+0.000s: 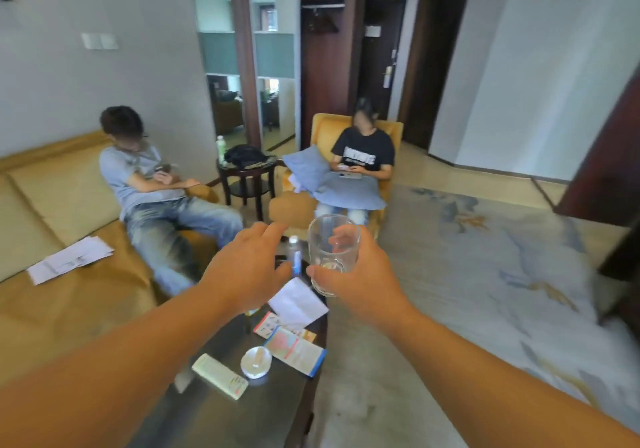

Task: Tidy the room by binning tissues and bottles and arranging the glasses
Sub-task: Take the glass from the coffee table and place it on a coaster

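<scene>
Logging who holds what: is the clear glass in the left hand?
No, the right hand grips the glass; the left hand is open near the bottle.

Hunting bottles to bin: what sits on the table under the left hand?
A small clear bottle stands beside the left hand, white paper next to it. Something yellowish peeks out below; the hand covers the rest.

Tumbler (333, 253) showing clear glass, smooth, glinting. Bottle (295, 255) at its 9 o'clock looking clear plastic. Table top (242, 413) gleaming dark, glossy. Tissue (298, 300) lying matt white paper. Leaflets (296, 350) at tissue's 6 o'clock shining, coated paper. Remote (220, 375) looking pale matt plastic. Sofa (69, 309) appearing tan, smooth, leather-like.
</scene>
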